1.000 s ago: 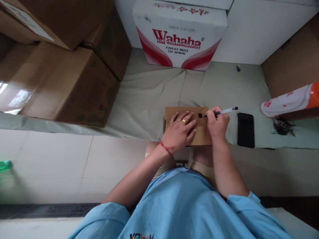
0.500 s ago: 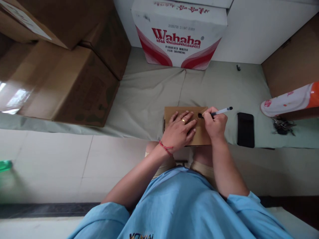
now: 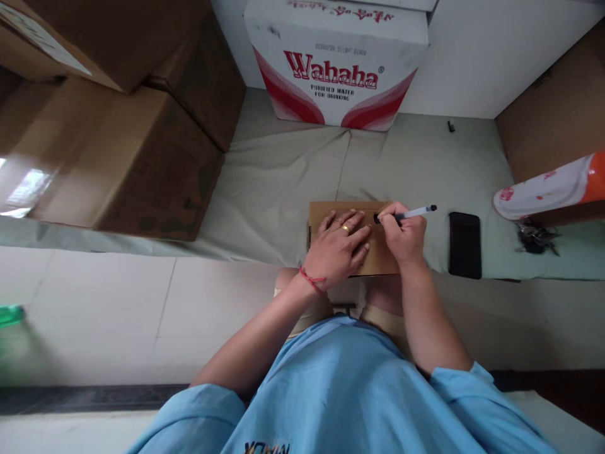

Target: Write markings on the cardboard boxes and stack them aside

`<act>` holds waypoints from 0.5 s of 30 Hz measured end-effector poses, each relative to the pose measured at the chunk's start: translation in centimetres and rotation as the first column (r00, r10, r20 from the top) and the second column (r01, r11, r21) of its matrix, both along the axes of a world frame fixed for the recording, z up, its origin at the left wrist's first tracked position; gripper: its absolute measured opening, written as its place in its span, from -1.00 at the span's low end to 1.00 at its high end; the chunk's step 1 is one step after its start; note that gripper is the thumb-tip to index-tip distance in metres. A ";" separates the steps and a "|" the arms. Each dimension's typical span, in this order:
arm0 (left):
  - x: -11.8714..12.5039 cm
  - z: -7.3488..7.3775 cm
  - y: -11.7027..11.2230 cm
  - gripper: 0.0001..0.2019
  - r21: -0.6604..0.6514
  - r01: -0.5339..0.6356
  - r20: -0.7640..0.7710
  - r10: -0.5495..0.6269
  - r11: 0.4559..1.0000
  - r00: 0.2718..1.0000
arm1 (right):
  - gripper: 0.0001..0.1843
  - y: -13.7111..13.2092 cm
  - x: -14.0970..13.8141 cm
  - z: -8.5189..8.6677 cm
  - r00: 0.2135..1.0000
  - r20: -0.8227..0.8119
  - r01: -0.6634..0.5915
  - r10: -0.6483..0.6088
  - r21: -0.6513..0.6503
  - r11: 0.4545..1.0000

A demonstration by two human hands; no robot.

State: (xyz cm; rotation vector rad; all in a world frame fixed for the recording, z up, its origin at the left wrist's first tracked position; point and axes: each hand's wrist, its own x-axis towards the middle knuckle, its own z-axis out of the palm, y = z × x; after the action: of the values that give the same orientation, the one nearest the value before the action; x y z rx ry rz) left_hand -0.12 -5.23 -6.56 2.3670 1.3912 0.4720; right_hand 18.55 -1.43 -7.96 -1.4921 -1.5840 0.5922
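Observation:
A flat brown cardboard box [image 3: 378, 255] lies at the front edge of the cloth-covered surface. My left hand [image 3: 335, 246] rests on it with the palm down and fingers spread. In my right hand [image 3: 404, 234] is a pen [image 3: 416, 212], its black end pointing up and to the right. The fingers pinch it low, over the box's upper right part. A small dark patch [image 3: 377, 218] shows on the cardboard by my fingertips, partly covered by them; the pen's tip is hidden there.
A black phone [image 3: 465, 245] lies right of the box, with keys [image 3: 536, 238] and a white-and-orange cylinder [image 3: 543, 189] farther right. A small black cap-like piece [image 3: 450, 126] lies behind. A Wahaha water carton [image 3: 335, 69] stands at the back; large cardboard boxes [image 3: 155, 164] fill the left.
My right hand has shifted slightly left with the pen, and its fingers now cover more of the dark patch. The left hand stays flat on the box.

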 end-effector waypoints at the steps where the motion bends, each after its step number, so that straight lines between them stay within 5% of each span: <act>1: 0.0 0.0 0.0 -0.62 0.002 0.000 0.001 0.000 1.000 1.000 | -0.77 0.0 0.0 0.0 1.000 -0.001 -0.002 0.002 0.000 1.000; 10: 0.0 0.1 0.0 -0.61 -0.012 0.001 -0.003 -0.001 1.000 1.000 | -0.77 0.1 0.0 0.0 0.997 0.021 0.074 -0.074 0.017 0.997; 15: 0.0 0.1 0.1 -0.61 -0.020 -0.003 0.002 0.003 1.000 1.000 | -0.77 0.0 -0.1 0.0 1.000 0.023 0.007 -0.007 0.020 1.000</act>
State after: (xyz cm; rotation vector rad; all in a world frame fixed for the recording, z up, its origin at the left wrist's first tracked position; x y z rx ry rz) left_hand -0.10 -5.18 -6.43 2.3487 1.3919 0.4588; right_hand 18.46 -1.41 -7.93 -1.4941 -1.5970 0.5558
